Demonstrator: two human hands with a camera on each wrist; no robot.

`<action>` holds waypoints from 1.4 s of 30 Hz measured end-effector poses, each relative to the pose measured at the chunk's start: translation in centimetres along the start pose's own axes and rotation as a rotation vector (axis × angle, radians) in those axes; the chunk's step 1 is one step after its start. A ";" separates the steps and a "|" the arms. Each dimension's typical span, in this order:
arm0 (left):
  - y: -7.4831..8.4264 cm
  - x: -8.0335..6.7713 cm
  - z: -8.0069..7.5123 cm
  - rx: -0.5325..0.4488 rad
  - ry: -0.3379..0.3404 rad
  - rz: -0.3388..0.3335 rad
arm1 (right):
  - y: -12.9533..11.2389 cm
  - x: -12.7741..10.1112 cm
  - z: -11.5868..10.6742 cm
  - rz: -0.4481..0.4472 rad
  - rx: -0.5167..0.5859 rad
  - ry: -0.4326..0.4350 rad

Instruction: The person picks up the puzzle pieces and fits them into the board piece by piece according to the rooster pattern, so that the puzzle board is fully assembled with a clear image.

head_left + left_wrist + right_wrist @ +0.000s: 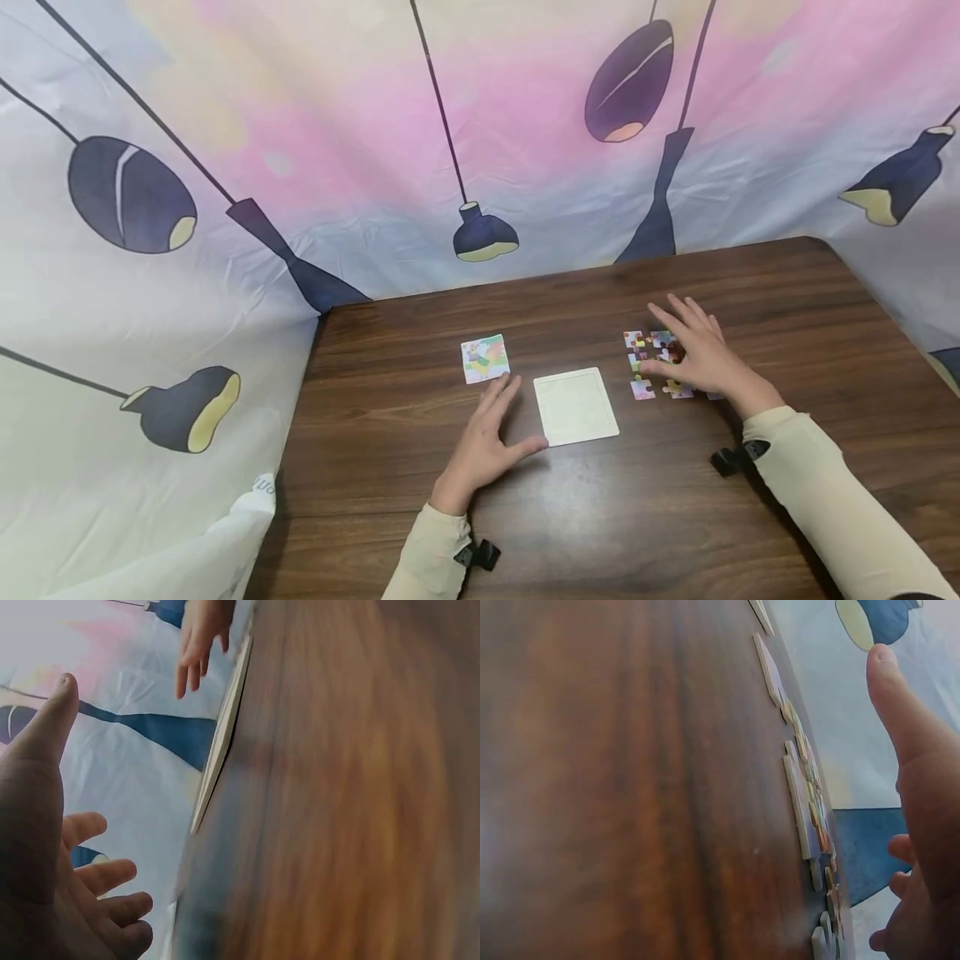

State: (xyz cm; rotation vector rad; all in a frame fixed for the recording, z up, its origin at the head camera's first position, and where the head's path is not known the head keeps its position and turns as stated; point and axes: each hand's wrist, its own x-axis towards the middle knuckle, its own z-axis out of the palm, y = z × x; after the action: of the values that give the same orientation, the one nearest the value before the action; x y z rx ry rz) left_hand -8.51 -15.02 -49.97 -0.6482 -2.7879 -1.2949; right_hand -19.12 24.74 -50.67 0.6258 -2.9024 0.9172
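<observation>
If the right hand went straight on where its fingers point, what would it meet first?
Probably the printed backdrop, across bare table; the right hand points past the puzzle pieces, though its height is unclear.

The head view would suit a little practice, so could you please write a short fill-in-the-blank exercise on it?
1. The puzzle pieces lie nearer the person's ____ hand.
2. The picture card lies to the ____ of the pale square board.
3. The table is ____ in colour.

Missing words: right; left; brown.
</observation>
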 end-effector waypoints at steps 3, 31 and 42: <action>-0.3 0.4 0.7 -0.057 -0.019 -0.035 | 0.1 0.7 0.1 0.021 0.018 -0.006; -1.2 2.5 2.4 0.097 -0.173 -0.028 | 0.0 2.9 0.2 0.061 0.087 -0.123; -1.1 2.6 2.5 0.108 -0.169 -0.018 | 0.2 2.9 -0.7 0.073 0.132 -0.182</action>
State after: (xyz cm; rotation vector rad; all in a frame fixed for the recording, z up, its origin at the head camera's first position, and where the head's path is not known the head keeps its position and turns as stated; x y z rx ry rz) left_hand -10.89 -12.86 -51.99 -0.7624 -2.9785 -1.1333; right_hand -21.91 24.19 -49.75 0.6471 -3.0620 1.1248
